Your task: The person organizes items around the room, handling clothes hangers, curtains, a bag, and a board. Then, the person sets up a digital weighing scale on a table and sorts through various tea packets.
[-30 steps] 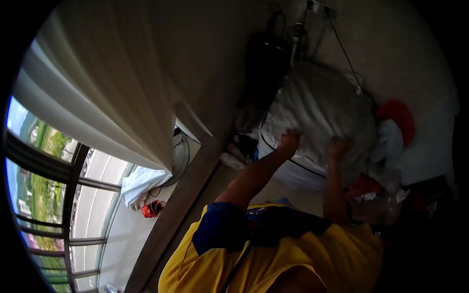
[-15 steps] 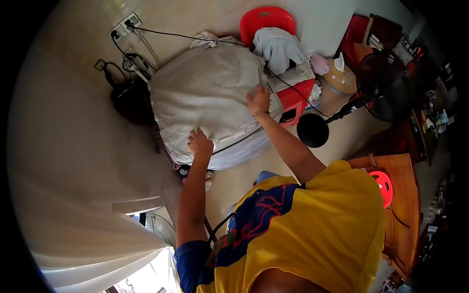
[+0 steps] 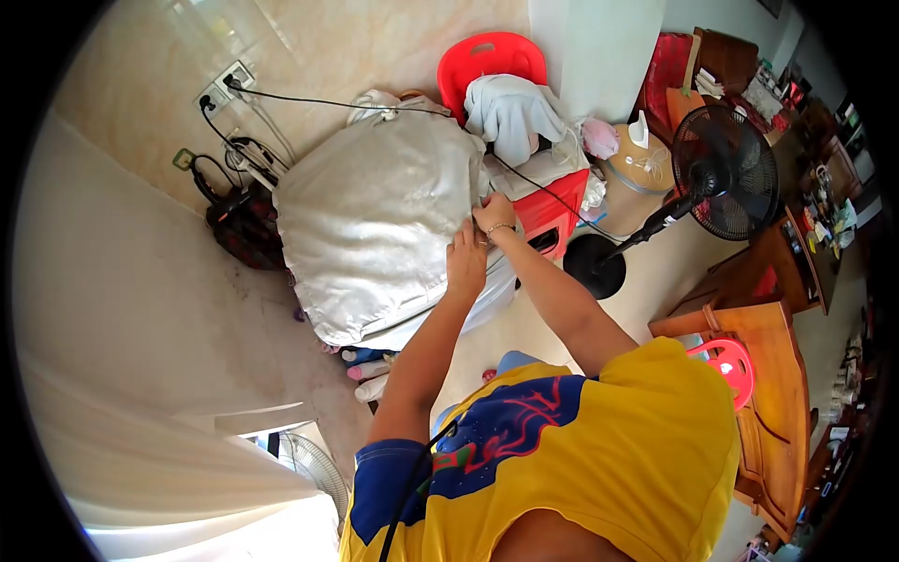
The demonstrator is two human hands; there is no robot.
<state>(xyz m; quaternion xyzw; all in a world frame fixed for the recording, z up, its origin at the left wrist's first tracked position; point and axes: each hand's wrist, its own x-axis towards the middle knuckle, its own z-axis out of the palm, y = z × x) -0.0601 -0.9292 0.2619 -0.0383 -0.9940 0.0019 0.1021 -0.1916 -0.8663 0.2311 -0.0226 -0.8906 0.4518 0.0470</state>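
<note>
Left hand [image 3: 465, 263]: fingers laid nearly together on the pale cover [image 3: 375, 206] | Right hand [image 3: 494, 214]: fingers bent at its edge, just beside the left fingers; whether cloth is pinched cannot be told | Pale cover: spread under and leftward of the left fingers | Black fan [image 3: 719, 172]: well apart, rightward of both hands' fingers

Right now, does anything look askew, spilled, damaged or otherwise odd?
Yes: the black cord runs from the wall outlet across the top of the grey cover, then trails toward the fan. It could snag. The cover is wrinkled; I see no spill or damage.
</note>
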